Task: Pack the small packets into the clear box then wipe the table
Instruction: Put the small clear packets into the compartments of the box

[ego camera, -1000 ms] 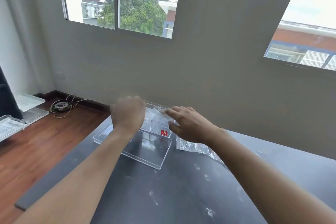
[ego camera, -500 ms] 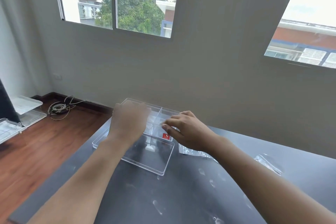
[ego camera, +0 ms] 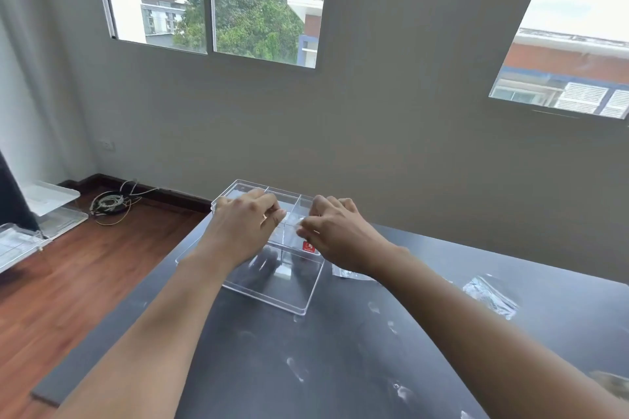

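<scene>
Grey wall and two windows stand behind a dark, smudged counter (ego camera: 340,367). At its far left end sits the clear box (ego camera: 272,282), hard-walled, with thin dividers and a red sticker. Both hands hover over its open top. The left hand (ego camera: 243,228) and right hand (ego camera: 335,231) have fingertips pinched toward each other over the middle compartment; something thin and clear seems to lie between them, perhaps a packet, but glare hides whether either hand truly grips it. Loose packets, crinkly clear film, lie to the right: one (ego camera: 347,272) just beside the box under the right wrist, another (ego camera: 490,294) well apart. The right hand is nearer both, so the next pick likely falls to it.
</scene>
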